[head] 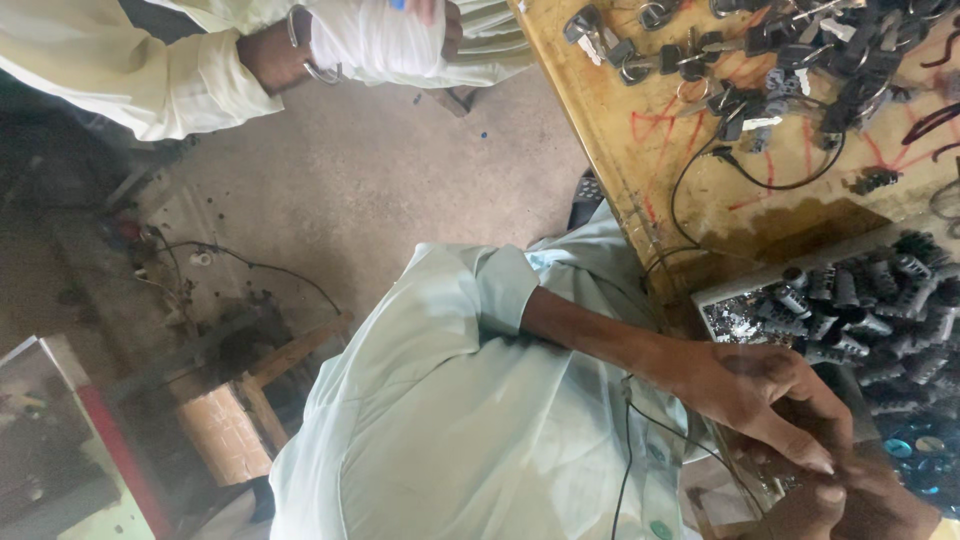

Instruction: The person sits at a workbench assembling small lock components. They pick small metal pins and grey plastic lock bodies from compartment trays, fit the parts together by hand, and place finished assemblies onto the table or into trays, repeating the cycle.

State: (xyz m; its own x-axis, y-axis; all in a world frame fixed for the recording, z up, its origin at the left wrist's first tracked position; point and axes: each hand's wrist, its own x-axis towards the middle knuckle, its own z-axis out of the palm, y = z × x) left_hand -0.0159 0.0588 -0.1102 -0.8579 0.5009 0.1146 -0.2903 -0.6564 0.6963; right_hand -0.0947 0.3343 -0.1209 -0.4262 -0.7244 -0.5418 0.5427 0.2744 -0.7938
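Note:
My left hand (760,390) reaches in from a pale green sleeve, its fingers curled down onto my right hand (850,505) at the bottom right corner. The two hands touch, and whatever lies between the fingers is hidden. Just above them a metal tray (735,290) holds several small dark grey cylinder parts (860,300). A thin black wire (628,440) runs down across my shirt beside the left wrist.
A worn yellow wooden board (640,140) carries several keys and key rings (690,50) and a black cable (760,180). Another person's cloth-wrapped hand with a bangle (370,40) is at the top left. Concrete floor (380,180), a wooden stool (270,390) and clutter lie at the left.

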